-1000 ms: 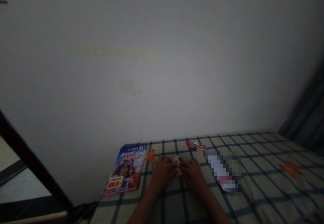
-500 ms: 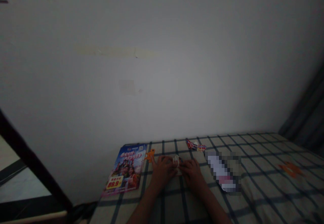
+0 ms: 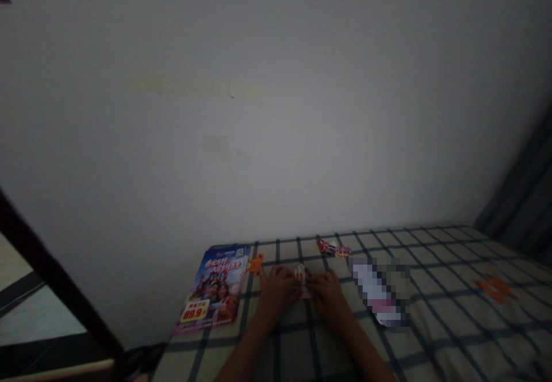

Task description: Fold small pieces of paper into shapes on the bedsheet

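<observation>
Both of my hands are low in the middle of the view, over a checked cloth (image 3: 293, 342). Between them is a small piece of folded paper (image 3: 302, 272), whitish with some dark and reddish print. My left hand (image 3: 279, 290) grips its left side with bent fingers, the thumb side partly hidden. My right hand (image 3: 324, 291) has its fingers closed on the right side. The paper's lower part shows between the hands, close to the cloth; the fingers cover its edges.
A stack of printed flyers (image 3: 218, 287) lies left of my hands, beside an orange cutout (image 3: 255, 264). Behind is a crumpled or folded printed paper (image 3: 332, 248). A blurred-out long item (image 3: 375, 293) lies to the right, another orange shape (image 3: 495, 288) farther right. A wall (image 3: 302, 140) rises behind.
My hands stay almost in place on the folded paper, with only slight finger movement. The other things lie as before.
</observation>
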### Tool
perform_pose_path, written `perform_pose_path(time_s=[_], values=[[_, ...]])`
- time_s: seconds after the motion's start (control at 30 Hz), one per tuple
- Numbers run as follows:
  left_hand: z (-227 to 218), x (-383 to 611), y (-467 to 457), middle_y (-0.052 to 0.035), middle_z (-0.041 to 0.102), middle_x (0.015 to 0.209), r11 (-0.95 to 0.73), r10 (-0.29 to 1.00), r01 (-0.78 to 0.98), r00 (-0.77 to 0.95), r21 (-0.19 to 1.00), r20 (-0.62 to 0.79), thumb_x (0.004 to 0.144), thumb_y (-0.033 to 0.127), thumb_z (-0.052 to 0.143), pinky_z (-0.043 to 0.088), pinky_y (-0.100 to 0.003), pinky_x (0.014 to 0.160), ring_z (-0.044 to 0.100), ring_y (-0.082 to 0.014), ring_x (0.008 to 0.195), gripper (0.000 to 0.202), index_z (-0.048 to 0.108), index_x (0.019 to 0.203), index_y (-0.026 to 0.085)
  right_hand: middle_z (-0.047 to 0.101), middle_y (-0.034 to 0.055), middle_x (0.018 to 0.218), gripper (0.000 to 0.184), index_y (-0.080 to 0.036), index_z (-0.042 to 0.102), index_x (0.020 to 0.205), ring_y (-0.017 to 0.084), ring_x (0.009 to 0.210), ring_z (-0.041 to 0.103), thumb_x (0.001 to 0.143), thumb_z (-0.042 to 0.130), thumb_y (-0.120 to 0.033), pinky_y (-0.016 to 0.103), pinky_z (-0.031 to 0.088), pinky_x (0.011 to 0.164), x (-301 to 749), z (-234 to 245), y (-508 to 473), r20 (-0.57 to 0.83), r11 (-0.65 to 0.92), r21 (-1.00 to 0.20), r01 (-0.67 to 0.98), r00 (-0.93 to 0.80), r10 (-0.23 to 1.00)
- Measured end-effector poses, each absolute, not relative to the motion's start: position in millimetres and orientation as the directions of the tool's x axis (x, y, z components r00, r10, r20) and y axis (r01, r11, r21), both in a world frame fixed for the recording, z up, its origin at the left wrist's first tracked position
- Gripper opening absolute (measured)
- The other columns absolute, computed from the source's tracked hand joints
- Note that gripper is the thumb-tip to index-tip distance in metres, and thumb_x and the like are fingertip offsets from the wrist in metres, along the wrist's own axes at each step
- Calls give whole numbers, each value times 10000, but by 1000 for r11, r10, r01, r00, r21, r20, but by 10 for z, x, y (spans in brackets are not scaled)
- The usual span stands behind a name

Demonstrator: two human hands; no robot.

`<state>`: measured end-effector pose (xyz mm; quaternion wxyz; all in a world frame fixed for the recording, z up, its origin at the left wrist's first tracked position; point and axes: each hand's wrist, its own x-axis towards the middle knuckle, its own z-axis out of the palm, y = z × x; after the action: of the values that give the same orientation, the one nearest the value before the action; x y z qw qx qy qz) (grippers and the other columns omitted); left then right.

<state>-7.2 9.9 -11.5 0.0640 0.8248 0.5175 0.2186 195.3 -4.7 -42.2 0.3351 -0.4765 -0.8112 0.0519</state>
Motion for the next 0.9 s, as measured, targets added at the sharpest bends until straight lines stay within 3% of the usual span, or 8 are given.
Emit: perform_pose_path(time_s=[0.27,0.63,0.9], values=[[-86,-64,85,13,690,1125,-443,884,837,349,320,311,856,416,699,21,-724,1134,499,-284,1193,139,747,983,391,712,30,1192,428,-318,710,1139,252,1108,563,855,502,-75,595,249,1147,1943,-385,-70,465,511,-379,771,-319,826],[-68,-53,70,7,689,1134,-442,882,850,353,286,312,854,394,699,79,-730,1118,502,-288,1191,134,746,980,386,711,5,1188,423,-325,715,1108,232,1116,550,840,519,-64,552,222,1158,1941,-360,-82,428,488,-387,782,-317,847],[-89,-47,67,6,671,1179,-427,891,852,339,304,302,862,368,689,83,-709,1123,488,-282,1198,226,726,1071,444,711,23,1192,389,-329,706,1149,236,1097,571,888,510,-116,550,266,1132,1954,-388,-51,422,494,-396,774,-324,846]])
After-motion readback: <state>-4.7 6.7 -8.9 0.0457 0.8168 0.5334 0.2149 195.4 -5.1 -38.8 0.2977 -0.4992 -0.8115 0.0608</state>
